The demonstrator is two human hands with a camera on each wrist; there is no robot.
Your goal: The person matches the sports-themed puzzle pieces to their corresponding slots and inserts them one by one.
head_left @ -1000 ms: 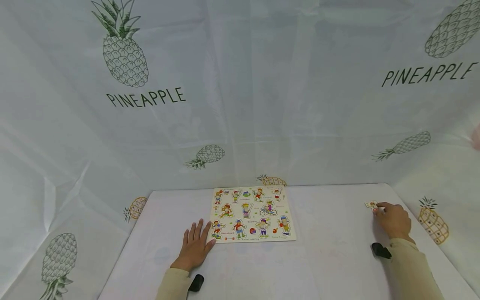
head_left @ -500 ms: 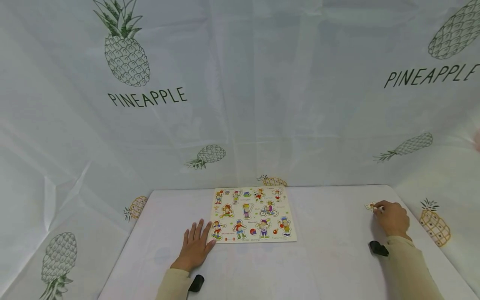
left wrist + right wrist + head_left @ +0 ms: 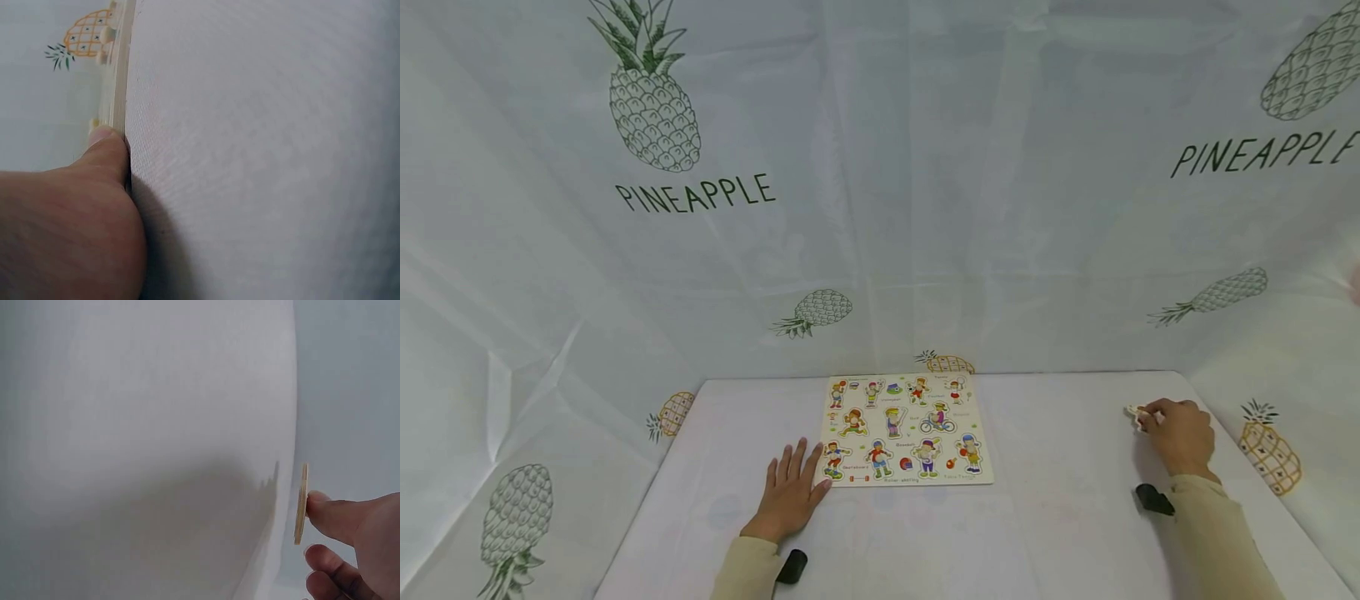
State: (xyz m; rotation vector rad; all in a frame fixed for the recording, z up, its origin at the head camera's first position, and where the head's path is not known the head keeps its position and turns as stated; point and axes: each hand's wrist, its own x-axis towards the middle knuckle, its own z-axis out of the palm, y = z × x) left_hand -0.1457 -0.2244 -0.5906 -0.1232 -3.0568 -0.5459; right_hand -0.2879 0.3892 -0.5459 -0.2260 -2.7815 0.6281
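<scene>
In the head view a wooden peg puzzle board (image 3: 910,483) printed with sports figures lies flat on the table. My left hand (image 3: 783,497) rests beside its near left corner, fingers spread. The left wrist view shows the thumb (image 3: 106,150) against the edge of the board (image 3: 120,75), where small pegs stick up. Far to the right, my right hand (image 3: 1183,435) pinches a small puzzle piece (image 3: 1135,413) by the thumb and fingers. Seen edge-on in the right wrist view, this piece (image 3: 301,503) is thin pale wood; its printed face is hidden there.
The white table (image 3: 1037,517) runs back to a pale pineapple-print sheet (image 3: 925,208), which also hangs at both sides. Each wrist carries a small black camera, one by the left sleeve (image 3: 745,571), one by the right sleeve (image 3: 1221,533).
My right hand has shifted slightly to the left with the puzzle piece, which is tilted differently now. The left hand and the board have stayed in place.
</scene>
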